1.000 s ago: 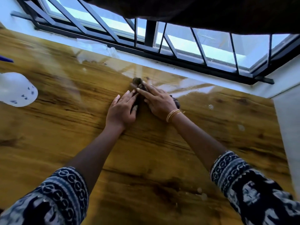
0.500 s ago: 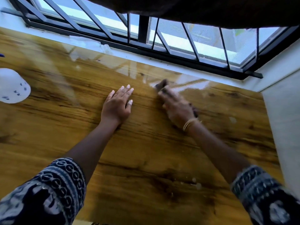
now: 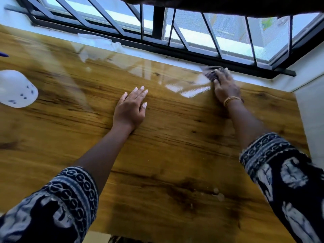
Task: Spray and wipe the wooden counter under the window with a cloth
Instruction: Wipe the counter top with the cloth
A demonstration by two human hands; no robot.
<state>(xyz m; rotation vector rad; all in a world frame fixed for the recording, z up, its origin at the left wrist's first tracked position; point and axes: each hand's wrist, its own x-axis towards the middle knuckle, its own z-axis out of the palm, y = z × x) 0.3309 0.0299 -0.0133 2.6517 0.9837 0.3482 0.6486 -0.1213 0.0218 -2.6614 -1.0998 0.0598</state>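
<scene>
The glossy wooden counter (image 3: 157,155) fills the view below the barred window (image 3: 192,32). My right hand (image 3: 226,88) presses flat on a dark cloth (image 3: 211,72) at the counter's far edge, right by the white sill; most of the cloth is hidden under the fingers. My left hand (image 3: 131,107) rests flat on the wood at mid-counter, fingers straight and spread, holding nothing. A white spray bottle (image 3: 16,88) with small dark marks stands at the far left edge of view, apart from both hands.
A white wall (image 3: 312,120) closes off the counter on the right. A crumpled clear plastic scrap (image 3: 114,45) lies on the sill at the back left. Pale spots (image 3: 218,194) mark the wood near the front right. A dark curtain (image 3: 228,4) hangs above.
My right hand has slid the cloth to the right and back toward the sill, away from my left hand, which has stayed flat on the wood.
</scene>
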